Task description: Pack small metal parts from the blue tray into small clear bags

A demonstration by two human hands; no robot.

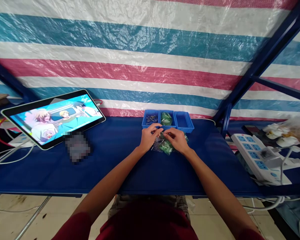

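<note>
My left hand (150,136) and my right hand (177,139) almost meet above the blue surface, both with fingers pinched together. Something small and thin is between the fingertips, too small to name. Just below them lies a pile of green pieces (166,147) mixed with thin metal pieces and clear plastic, partly covered by my hands. Behind my hands stand three blue bins in a row. Thin screw-like metal pieces (152,119) lie in the left bin (143,120), and green pieces (166,118) fill part of the middle bin (174,116). The right bin (185,121) stands beside it.
A tablet (56,118) playing a cartoon leans at the left, with a blurred dark object (77,146) in front. White cables (12,160) trail beside it. On the right lies a white power strip (255,155). Blue metal posts (255,70) frame a striped plastic sheet (140,70).
</note>
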